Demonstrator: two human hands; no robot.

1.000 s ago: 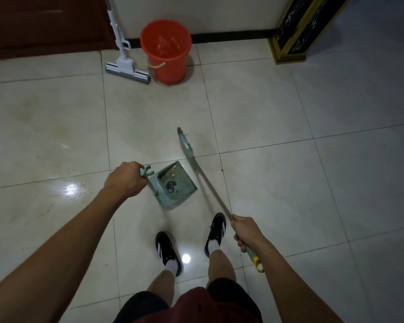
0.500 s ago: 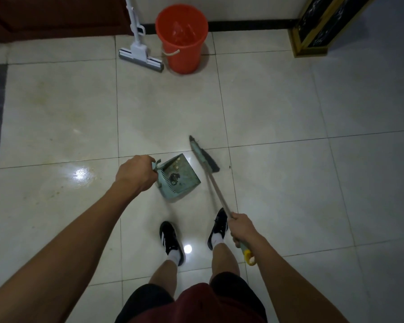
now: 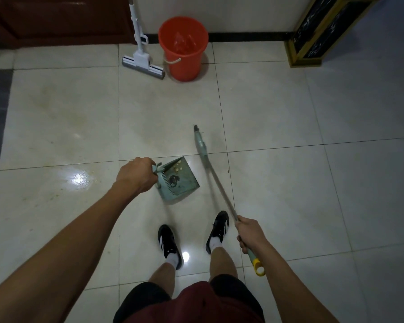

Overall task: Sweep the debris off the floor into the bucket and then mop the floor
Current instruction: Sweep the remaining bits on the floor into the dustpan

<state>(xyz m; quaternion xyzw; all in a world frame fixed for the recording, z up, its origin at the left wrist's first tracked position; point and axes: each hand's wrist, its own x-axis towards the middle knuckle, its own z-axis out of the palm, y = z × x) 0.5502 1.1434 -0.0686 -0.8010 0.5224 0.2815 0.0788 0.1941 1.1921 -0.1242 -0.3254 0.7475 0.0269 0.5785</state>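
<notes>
Two hands are busy, each wrapped tight round a handle. Nearest, the right hand (image 3: 251,233) grips the thin metal pole of a green-headed broom (image 3: 202,149) just above its yellow hanging loop; the pole slants forward, and the head points away past the pan's right side. The left hand (image 3: 135,174) is clenched round the short upright handle of a pale green plastic dustpan (image 3: 180,180), which sits tilted just ahead of a pair of black shoes with white stripes (image 3: 169,241) on the glossy cream-tiled floor (image 3: 289,108). Inside the pan lie a few pale crumbs of debris (image 3: 178,168) near its far corner and a dark clump near its toothed edge. Well beyond, against the wall, an orange plastic bucket (image 3: 184,64) stands upright; what it contains cannot be made out. Just beside its left side, a white sponge mop (image 3: 144,65) rests with its grey head on the tiles, and a black, gold-framed cabinet (image 3: 313,43) stands at far right.
</notes>
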